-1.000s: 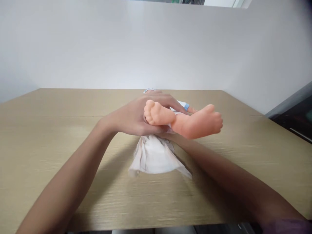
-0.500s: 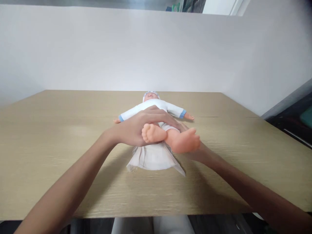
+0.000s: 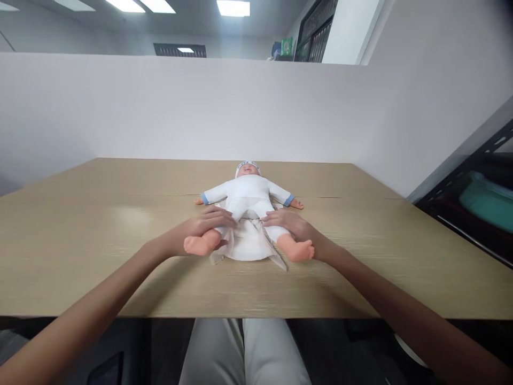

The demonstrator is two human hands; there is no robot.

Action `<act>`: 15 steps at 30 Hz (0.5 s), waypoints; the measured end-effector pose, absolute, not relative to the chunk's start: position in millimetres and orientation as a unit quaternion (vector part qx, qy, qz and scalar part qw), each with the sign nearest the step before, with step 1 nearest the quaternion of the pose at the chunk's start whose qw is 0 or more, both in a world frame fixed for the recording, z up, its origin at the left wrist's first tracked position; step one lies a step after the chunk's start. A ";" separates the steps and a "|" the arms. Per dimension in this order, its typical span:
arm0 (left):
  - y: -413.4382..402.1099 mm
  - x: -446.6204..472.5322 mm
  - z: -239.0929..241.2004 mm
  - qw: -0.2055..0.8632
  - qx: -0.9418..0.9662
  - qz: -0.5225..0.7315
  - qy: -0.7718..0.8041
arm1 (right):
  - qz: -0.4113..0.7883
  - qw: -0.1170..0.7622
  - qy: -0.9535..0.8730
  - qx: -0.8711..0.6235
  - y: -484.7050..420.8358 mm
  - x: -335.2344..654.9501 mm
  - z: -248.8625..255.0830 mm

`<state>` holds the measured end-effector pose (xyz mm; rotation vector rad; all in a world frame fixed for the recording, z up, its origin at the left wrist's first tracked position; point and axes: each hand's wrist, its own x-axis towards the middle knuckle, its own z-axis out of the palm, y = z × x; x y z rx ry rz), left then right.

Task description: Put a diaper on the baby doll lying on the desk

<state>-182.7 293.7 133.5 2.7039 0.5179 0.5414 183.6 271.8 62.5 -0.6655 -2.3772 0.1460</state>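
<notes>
A baby doll (image 3: pixel 247 195) in a white suit and cap lies on its back on the wooden table (image 3: pixel 100 230), head away from me. A white diaper (image 3: pixel 246 246) is spread under its hips, between the bare legs. My left hand (image 3: pixel 200 227) rests on the doll's leg on the left, fingers over the thigh. My right hand (image 3: pixel 290 224) lies on the other leg, fingers reaching toward the waist. Both legs are down and spread on the table.
A white partition wall (image 3: pixel 200 107) stands behind and to the right of the table. A dark shelf with a teal object (image 3: pixel 487 200) is at the right. My lap in light trousers (image 3: pixel 244 353) shows below the table's near edge.
The doll's legs, held raised over the diaper, have been lowered and spread onto the table. My right hand came out from under the legs. The camera view pulled back.
</notes>
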 end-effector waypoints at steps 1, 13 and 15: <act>293.4 -191.3 127.2 0.164 0.952 0.183 0.185 | 0.047 0.319 -0.914 -0.248 271.0 186.6 59.5; 286.7 -209.0 84.0 0.170 0.951 0.132 0.221 | 0.045 0.259 -0.924 -0.278 257.3 197.8 37.2; 285.7 -207.2 89.7 0.181 0.948 0.126 0.228 | 0.086 0.254 -0.921 -0.283 255.2 200.7 46.0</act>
